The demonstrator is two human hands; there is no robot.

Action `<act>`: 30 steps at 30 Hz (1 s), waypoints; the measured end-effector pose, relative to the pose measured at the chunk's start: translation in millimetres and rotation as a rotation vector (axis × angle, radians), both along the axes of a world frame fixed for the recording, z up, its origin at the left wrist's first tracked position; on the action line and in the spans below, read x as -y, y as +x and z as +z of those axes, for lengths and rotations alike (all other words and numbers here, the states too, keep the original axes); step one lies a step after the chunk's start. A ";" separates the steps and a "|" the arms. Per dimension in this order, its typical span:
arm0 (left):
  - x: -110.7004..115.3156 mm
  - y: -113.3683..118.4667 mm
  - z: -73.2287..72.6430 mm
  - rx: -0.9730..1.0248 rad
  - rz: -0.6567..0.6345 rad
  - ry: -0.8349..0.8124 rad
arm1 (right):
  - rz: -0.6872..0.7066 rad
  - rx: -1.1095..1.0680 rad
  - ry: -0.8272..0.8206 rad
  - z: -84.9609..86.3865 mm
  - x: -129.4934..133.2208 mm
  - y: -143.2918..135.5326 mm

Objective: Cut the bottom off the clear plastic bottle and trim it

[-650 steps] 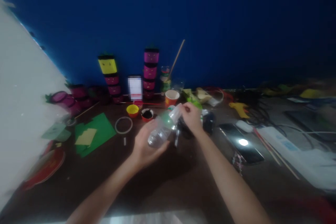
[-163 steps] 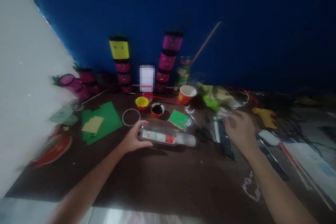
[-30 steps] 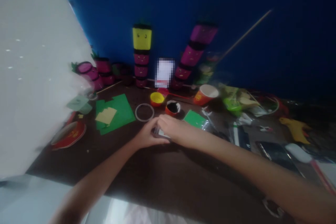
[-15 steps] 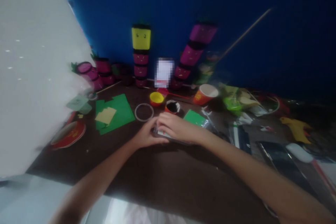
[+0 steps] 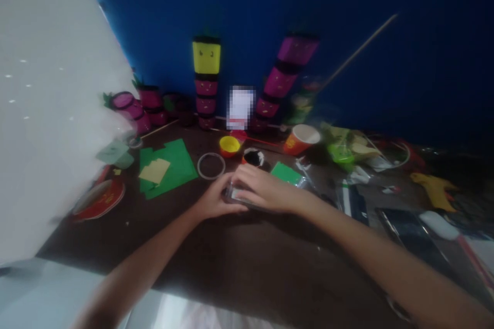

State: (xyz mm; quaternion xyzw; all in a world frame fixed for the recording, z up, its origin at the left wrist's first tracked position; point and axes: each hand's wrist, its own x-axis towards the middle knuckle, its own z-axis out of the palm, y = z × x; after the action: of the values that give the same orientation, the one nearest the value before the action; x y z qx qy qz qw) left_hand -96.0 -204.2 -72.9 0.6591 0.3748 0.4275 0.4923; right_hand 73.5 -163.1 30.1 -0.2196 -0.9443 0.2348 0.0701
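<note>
A clear plastic bottle (image 5: pixel 236 196) lies on its side on the dark table (image 5: pixel 247 262), mostly hidden under my hands. My left hand (image 5: pixel 213 199) grips its left end. My right hand (image 5: pixel 266 192) lies over the top of it, fingers curled around the bottle. Just beyond my hands sit a small red cup with black contents (image 5: pixel 253 157) and a green square in a clear wrapper (image 5: pixel 286 173).
Behind stand stacks of pink and yellow paper cups (image 5: pixel 206 85), a yellow cup (image 5: pixel 229 146), a tape ring (image 5: pixel 211 165), green paper sheets (image 5: pixel 168 166) and a red paper cup (image 5: pixel 301 139). A phone (image 5: pixel 401 222), a yellow glue gun (image 5: pixel 434 191) and clutter lie right. A white wall (image 5: pixel 42 113) rises left.
Both hands stay on the lying bottle; my right hand has shifted slightly over it. The view has barely moved.
</note>
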 end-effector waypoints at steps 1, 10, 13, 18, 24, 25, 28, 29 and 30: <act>-0.3 0.1 0.4 0.002 -0.011 0.012 | -0.014 -0.007 -0.023 0.0 -0.6 -2.3; -2.1 -0.9 4.8 -0.051 0.011 0.048 | 0.045 -0.015 -0.083 2.6 -4.9 -8.6; -2.1 -1.0 5.1 -0.050 0.012 0.060 | 0.056 0.009 -0.057 1.3 -6.2 -7.8; -0.5 -0.9 2.1 -0.036 0.002 0.025 | 0.124 0.111 0.128 -4.6 -6.5 -11.8; 0.8 -0.7 1.6 -0.028 -0.025 -0.013 | 0.144 0.228 0.173 -6.3 -2.9 -9.4; 0.8 -0.6 1.7 -0.030 -0.030 -0.021 | 0.147 0.224 0.158 -5.7 -2.8 -7.5; 0.7 -0.3 1.5 -0.024 -0.023 -0.030 | 0.136 0.165 0.064 -2.7 -3.9 0.2; 0.8 -0.1 1.6 -0.024 -0.022 -0.028 | 0.120 0.136 0.031 -1.8 -4.7 2.7; 0.9 0.0 1.8 -0.025 -0.019 -0.026 | 0.100 0.105 0.004 -1.1 -5.7 4.8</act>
State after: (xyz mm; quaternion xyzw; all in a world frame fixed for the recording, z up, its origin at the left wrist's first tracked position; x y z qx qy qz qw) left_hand -96.1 -205.1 -71.1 0.6614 0.3800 0.4096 0.5003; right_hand 78.3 -157.4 29.1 -0.1839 -0.9570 0.2240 0.0089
